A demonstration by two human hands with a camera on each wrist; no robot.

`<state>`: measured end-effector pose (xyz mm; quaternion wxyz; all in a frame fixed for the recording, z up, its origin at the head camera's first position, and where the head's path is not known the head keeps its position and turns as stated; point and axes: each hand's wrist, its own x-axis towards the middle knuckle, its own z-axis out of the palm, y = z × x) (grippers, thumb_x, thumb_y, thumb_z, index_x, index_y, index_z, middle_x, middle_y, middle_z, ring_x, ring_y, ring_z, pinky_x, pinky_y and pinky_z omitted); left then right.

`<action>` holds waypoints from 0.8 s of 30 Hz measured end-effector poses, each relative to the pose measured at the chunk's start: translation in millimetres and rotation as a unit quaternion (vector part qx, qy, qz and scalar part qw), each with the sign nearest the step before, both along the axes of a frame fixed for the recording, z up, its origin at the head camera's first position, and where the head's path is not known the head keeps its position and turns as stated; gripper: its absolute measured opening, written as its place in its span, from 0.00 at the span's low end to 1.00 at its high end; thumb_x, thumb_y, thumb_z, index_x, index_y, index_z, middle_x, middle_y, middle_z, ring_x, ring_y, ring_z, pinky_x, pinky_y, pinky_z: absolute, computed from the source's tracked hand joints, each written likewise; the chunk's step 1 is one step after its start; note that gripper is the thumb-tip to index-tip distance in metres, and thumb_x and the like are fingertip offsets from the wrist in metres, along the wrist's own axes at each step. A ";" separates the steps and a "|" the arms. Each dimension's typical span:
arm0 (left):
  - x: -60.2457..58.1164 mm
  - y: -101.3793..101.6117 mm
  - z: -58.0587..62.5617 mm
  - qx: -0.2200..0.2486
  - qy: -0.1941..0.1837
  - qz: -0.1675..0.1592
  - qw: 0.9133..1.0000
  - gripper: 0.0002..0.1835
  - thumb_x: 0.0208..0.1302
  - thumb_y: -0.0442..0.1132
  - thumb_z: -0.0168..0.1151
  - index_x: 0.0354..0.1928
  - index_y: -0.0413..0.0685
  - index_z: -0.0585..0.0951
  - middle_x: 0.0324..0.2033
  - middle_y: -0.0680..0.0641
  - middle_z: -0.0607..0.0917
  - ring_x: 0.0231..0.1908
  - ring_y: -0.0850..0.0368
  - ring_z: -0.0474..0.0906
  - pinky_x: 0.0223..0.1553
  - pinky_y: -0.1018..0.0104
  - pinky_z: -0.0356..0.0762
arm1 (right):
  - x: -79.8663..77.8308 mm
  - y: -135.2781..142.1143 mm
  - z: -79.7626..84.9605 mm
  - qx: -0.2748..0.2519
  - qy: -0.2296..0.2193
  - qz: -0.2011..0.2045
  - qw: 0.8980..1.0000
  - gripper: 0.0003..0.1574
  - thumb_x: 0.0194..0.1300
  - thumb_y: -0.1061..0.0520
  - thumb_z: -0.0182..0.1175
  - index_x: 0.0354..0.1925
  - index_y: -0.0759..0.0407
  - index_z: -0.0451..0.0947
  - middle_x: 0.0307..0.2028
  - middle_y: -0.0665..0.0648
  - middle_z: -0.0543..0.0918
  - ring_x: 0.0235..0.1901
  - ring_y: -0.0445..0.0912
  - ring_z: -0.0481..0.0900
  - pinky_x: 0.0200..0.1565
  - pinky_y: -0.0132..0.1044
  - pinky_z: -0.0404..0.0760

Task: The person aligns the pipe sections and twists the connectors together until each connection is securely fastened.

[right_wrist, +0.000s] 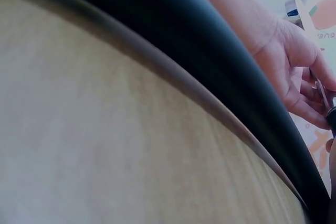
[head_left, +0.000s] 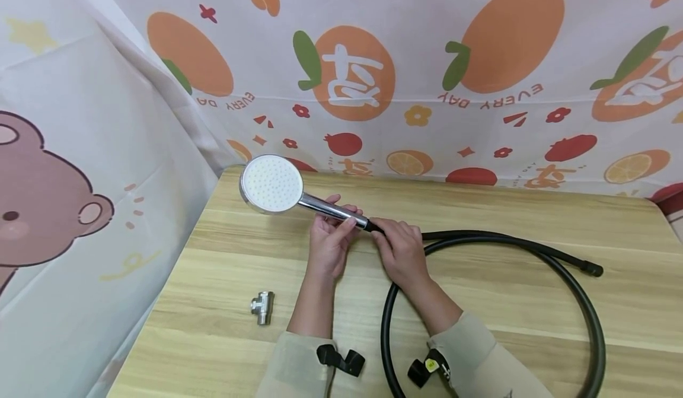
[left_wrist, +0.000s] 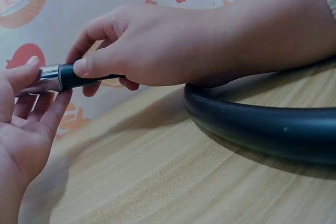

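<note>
The shower head (head_left: 272, 183) is held over the table (head_left: 213, 303), spray face up. The left hand (head_left: 329, 247) pinches its handle (head_left: 325, 208) near the lower end; the right hand (head_left: 402, 250) grips the fitting (left_wrist: 70, 76) of the black hose (head_left: 594, 325) where the two meet. Step in hand, by my judgement: working that joint — whether going on or coming off, I cannot tell from here. The next move calls for a steady left hold and an in-line turn of the fitting; a skewed one could bind. The tee (head_left: 263, 308) lies apart — left of both hands, untouched.
</note>
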<state>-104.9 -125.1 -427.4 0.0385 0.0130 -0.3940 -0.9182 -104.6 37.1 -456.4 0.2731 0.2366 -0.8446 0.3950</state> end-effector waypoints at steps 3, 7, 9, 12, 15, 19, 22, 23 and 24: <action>-0.8 -0.4 0.1 0.002 -0.005 0.004 1.000 0.30 0.62 0.15 0.53 0.62 0.48 0.68 0.39 0.49 0.88 0.43 0.54 0.86 0.48 0.63 0.86 | -0.2 -0.7 1.8 0.003 -0.001 -0.001 1.000 0.21 0.64 0.54 0.66 0.56 0.52 0.79 0.48 0.51 0.87 0.39 0.46 0.83 0.38 0.40 0.72; -0.8 -0.9 0.0 0.007 -0.011 0.009 1.000 0.31 0.61 0.14 0.53 0.63 0.48 0.68 0.39 0.48 0.88 0.43 0.54 0.86 0.48 0.62 0.86 | 0.3 -1.9 4.0 -0.008 0.000 0.001 1.000 0.25 0.57 0.55 0.72 0.52 0.54 0.79 0.48 0.53 0.86 0.47 0.48 0.84 0.38 0.41 0.73; -0.8 -0.7 0.2 0.007 -0.011 0.010 1.000 0.31 0.61 0.14 0.52 0.63 0.48 0.68 0.39 0.48 0.88 0.43 0.54 0.86 0.48 0.62 0.86 | 0.4 -2.3 4.6 -0.017 0.001 0.001 1.000 0.22 0.55 0.56 0.74 0.49 0.54 0.80 0.46 0.53 0.86 0.47 0.48 0.84 0.38 0.41 0.74; -0.9 -0.6 0.8 0.007 -0.008 0.008 1.000 0.32 0.61 0.14 0.53 0.64 0.48 0.67 0.39 0.49 0.88 0.43 0.54 0.86 0.48 0.62 0.86 | -0.1 -2.4 5.1 -0.030 0.005 -0.002 1.000 0.18 0.54 0.59 0.74 0.45 0.54 0.82 0.44 0.52 0.87 0.45 0.47 0.85 0.38 0.41 0.74; -0.9 -0.4 2.0 0.008 -0.002 0.005 1.000 0.32 0.61 0.15 0.54 0.65 0.48 0.67 0.39 0.49 0.88 0.43 0.54 0.86 0.48 0.63 0.86 | -0.7 -2.1 5.5 -0.034 0.007 -0.004 0.999 0.17 0.56 0.59 0.73 0.45 0.54 0.82 0.44 0.52 0.88 0.41 0.46 0.85 0.37 0.40 0.74; -0.7 -0.6 3.0 0.007 0.003 0.004 1.000 0.33 0.61 0.16 0.55 0.65 0.48 0.67 0.40 0.49 0.88 0.44 0.54 0.86 0.47 0.64 0.86 | -0.9 -1.2 5.0 -0.018 0.007 -0.006 1.000 0.16 0.60 0.56 0.69 0.48 0.54 0.82 0.42 0.51 0.88 0.33 0.45 0.83 0.36 0.40 0.72; -0.7 0.1 3.3 0.003 0.004 0.003 1.000 0.33 0.61 0.15 0.55 0.65 0.48 0.67 0.40 0.49 0.88 0.44 0.54 0.86 0.47 0.64 0.86 | -0.4 -0.1 4.6 -0.009 0.008 -0.008 1.000 0.15 0.64 0.55 0.65 0.50 0.53 0.82 0.41 0.51 0.89 0.29 0.44 0.81 0.35 0.40 0.72; -0.7 0.6 3.5 0.001 0.004 0.002 1.000 0.33 0.61 0.15 0.55 0.65 0.48 0.67 0.40 0.49 0.88 0.44 0.54 0.86 0.47 0.64 0.86 | -0.3 0.2 4.5 -0.009 0.008 -0.009 1.000 0.15 0.65 0.55 0.64 0.51 0.53 0.82 0.40 0.51 0.89 0.29 0.44 0.81 0.35 0.40 0.72; -0.7 1.1 3.7 -0.001 0.003 0.001 1.000 0.33 0.61 0.15 0.55 0.65 0.48 0.67 0.40 0.49 0.88 0.44 0.55 0.86 0.47 0.64 0.86 | -0.1 0.6 4.5 -0.010 0.009 -0.010 1.000 0.16 0.65 0.55 0.64 0.52 0.53 0.82 0.38 0.51 0.89 0.28 0.44 0.80 0.34 0.40 0.72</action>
